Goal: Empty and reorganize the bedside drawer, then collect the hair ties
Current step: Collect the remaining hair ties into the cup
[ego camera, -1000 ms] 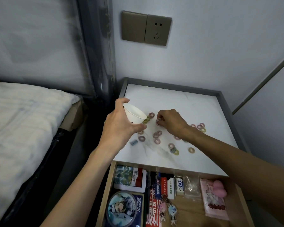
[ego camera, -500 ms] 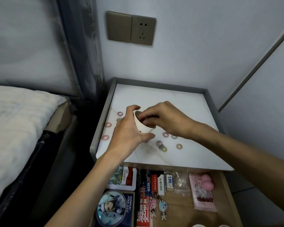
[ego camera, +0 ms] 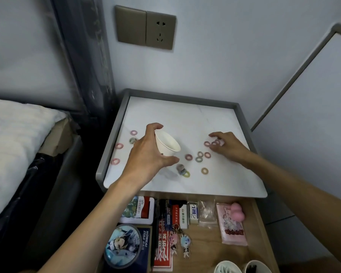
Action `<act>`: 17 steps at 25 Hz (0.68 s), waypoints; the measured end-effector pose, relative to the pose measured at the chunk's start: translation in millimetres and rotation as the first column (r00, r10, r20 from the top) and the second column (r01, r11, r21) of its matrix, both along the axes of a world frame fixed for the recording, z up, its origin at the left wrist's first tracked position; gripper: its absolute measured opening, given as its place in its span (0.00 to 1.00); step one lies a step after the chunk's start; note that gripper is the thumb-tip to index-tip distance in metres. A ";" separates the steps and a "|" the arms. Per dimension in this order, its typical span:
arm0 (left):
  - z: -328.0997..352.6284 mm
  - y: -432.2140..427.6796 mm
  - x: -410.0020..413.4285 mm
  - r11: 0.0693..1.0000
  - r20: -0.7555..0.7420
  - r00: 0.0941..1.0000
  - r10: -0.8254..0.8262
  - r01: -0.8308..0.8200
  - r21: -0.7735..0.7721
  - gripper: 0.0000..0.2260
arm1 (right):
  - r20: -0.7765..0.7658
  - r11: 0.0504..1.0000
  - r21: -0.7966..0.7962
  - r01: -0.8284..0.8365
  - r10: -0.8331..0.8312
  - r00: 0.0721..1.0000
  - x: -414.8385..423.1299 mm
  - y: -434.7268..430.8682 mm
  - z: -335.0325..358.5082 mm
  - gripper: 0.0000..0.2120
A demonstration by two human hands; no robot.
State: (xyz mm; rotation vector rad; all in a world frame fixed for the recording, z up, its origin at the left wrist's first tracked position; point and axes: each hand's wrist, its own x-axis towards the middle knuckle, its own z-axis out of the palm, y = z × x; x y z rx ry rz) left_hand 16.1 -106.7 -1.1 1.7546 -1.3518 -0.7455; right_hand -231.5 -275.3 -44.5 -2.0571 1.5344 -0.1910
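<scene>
My left hand (ego camera: 146, 154) grips a white paper cup (ego camera: 166, 143), held tilted just above the white bedside table top (ego camera: 181, 119). Several small hair ties lie scattered on that top: pink ones (ego camera: 119, 146) to the left of the cup, a pink one (ego camera: 188, 157), a green one (ego camera: 198, 159) and a yellow one (ego camera: 204, 171) in the middle. My right hand (ego camera: 227, 145) reaches over a cluster of pink hair ties (ego camera: 207, 143) at the right, its curled fingertips touching them. The open wooden drawer (ego camera: 209, 247) below holds neatly lined items.
In the drawer lie a round badge (ego camera: 123, 245), card packs, a red packet (ego camera: 162, 247), two keychain figures (ego camera: 180, 242), a pink pouch (ego camera: 232, 225) and two cups at the bottom edge (ego camera: 242, 267). A bed (ego camera: 14, 146) stands at the left; walls hem in the table behind and at the right.
My right hand has left the cup's mouth and moved right to the pink ties. The left hand still holds the cup, now tilted. The view shifted.
</scene>
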 end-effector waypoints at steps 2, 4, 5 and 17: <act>-0.2 -1.2 -1.3 1.000 0.001 1.000 -0.004 0.004 -0.002 0.40 | 0.014 0.997 -0.063 -0.042 0.043 0.999 16.0 0.8 -5.9 0.12; 0.0 -1.9 -1.7 1.000 0.001 1.000 -0.005 0.005 0.001 0.39 | 0.015 0.991 -0.121 -0.065 0.068 0.998 28.6 0.4 -13.2 0.05; -0.2 -2.3 -1.5 1.000 0.000 1.000 -0.007 0.007 0.001 0.39 | 0.004 0.986 -0.150 -0.079 0.080 0.997 31.8 -0.8 -16.4 0.07; -1.0 -0.9 -2.5 1.000 0.019 0.999 -0.029 0.029 -0.005 0.40 | -0.419 0.919 -0.163 -0.359 0.264 0.868 47.1 9.3 -2.6 0.15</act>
